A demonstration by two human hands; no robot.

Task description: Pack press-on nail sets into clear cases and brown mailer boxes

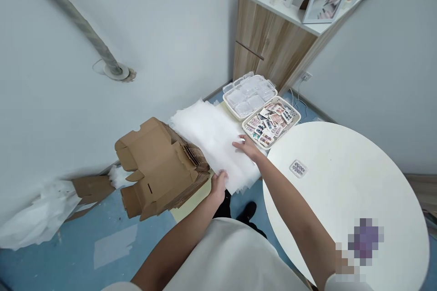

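Observation:
A stack of thin white foam sheets [208, 132] lies in front of me, its edges uneven. My left hand [218, 185] closes on the near left edge of the top sheet, thumb uppermost. Farther along, my right hand [246, 146] rests over the right side of the stack, with thumb and forefinger apart. Left of the sheets stands a pile of flattened brown cardboard boxes [160, 163]. Beyond my right hand, a white basket [244, 128] holds many small cards of press-on nails [269, 123].
Clear plastic boxes [251, 93] fill another white basket [229, 105] behind. To the right, a round white table [341, 163] bears a small clear case [298, 168] and a blurred purple thing [365, 241]. A wooden cabinet [273, 38] stands at the back; white plastic wrap [41, 213] lies left.

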